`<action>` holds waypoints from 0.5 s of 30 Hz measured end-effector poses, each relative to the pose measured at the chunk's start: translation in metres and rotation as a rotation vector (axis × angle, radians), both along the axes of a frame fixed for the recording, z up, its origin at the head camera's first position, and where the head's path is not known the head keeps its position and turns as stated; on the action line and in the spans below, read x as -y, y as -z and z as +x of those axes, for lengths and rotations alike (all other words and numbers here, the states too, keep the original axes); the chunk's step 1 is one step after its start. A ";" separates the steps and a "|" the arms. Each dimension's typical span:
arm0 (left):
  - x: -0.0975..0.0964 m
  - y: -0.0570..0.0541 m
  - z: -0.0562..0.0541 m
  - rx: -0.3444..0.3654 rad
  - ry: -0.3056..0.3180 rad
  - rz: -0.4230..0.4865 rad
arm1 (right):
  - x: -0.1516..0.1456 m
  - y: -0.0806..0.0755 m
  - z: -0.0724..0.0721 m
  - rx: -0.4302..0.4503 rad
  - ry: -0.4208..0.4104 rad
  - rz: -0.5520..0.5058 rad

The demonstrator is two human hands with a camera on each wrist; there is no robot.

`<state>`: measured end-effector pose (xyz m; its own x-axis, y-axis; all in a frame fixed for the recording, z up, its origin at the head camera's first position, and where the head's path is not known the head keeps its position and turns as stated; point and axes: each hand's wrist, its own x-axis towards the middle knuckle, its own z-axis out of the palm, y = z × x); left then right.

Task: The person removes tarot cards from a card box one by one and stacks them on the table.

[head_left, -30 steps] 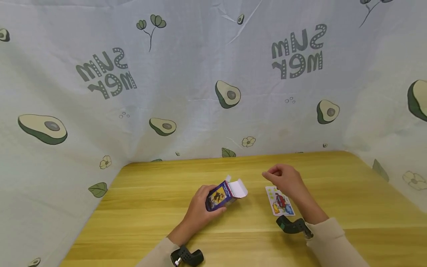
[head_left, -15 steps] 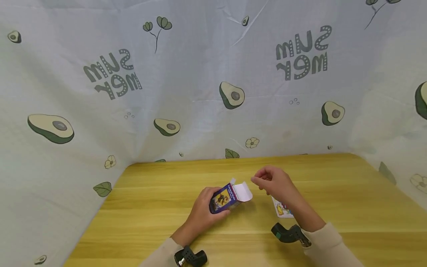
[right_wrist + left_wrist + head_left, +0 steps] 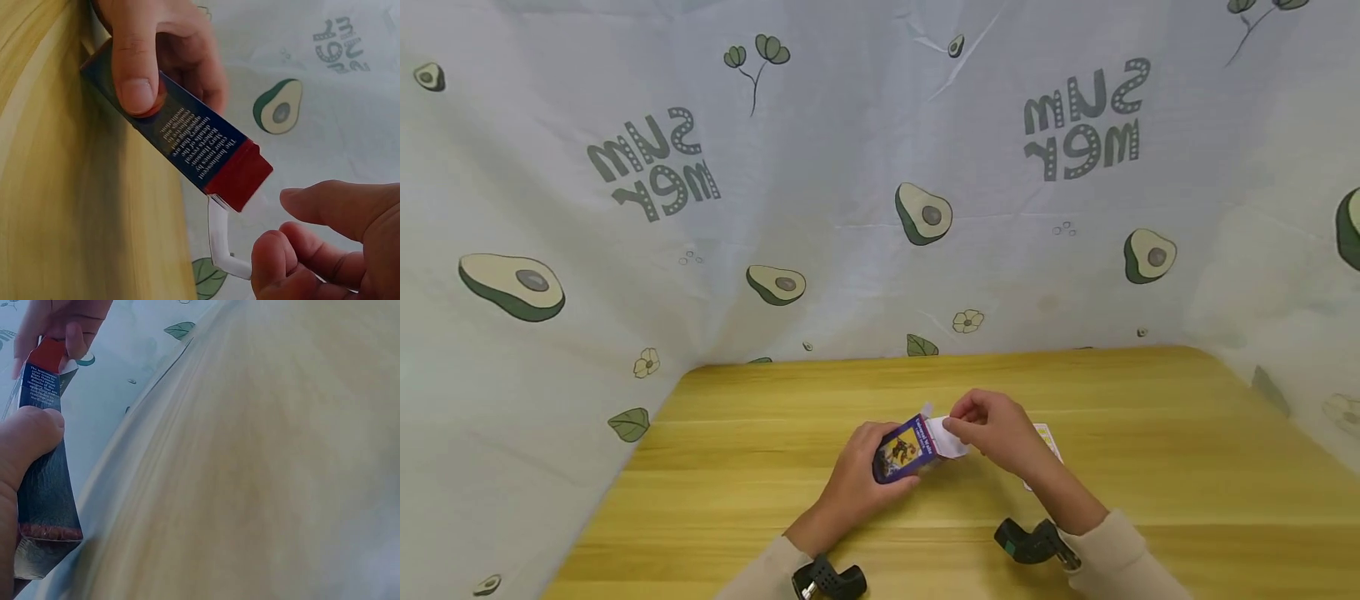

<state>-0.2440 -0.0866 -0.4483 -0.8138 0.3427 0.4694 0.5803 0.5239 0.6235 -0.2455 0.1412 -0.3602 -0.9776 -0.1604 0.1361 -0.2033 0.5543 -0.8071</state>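
My left hand (image 3: pixel 853 477) grips a dark blue card box (image 3: pixel 899 454) with a yellow picture panel, tilted above the table. In the right wrist view the left thumb (image 3: pixel 139 94) presses on the narrow printed side. The white lid flap (image 3: pixel 946 440) stands open at the box's right end. A red side flap (image 3: pixel 242 178) shows there too. My right hand (image 3: pixel 996 433) is at the lid, its bent fingers against the white flap's outer edge. A gap shows between right thumb and forefinger. One colourful card (image 3: pixel 1047 435) lies on the table, mostly hidden behind the right hand and forearm.
The wood-grained table (image 3: pixel 760 483) stretches under both hands. A pale cloth (image 3: pixel 842 167) printed with avocados hangs behind it and along the sides. Each wrist wears a black camera mount, such as the right one (image 3: pixel 1036 542).
My right hand has moved left and slightly down, from above the card to the box's open lid. The left hand keeps hold of the box, almost still.
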 end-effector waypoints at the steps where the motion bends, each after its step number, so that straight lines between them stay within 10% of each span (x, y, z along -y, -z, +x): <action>1: 0.000 -0.001 0.001 0.005 -0.004 0.001 | 0.002 0.001 0.000 -0.006 -0.007 0.004; 15: 0.003 -0.004 0.001 0.018 -0.007 0.003 | 0.016 0.016 0.000 0.041 -0.002 0.029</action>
<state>-0.2428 -0.0892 -0.4447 -0.8243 0.3358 0.4558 0.5655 0.5262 0.6351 -0.2455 0.1256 -0.3763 -0.9820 -0.1652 0.0914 -0.1714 0.5771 -0.7985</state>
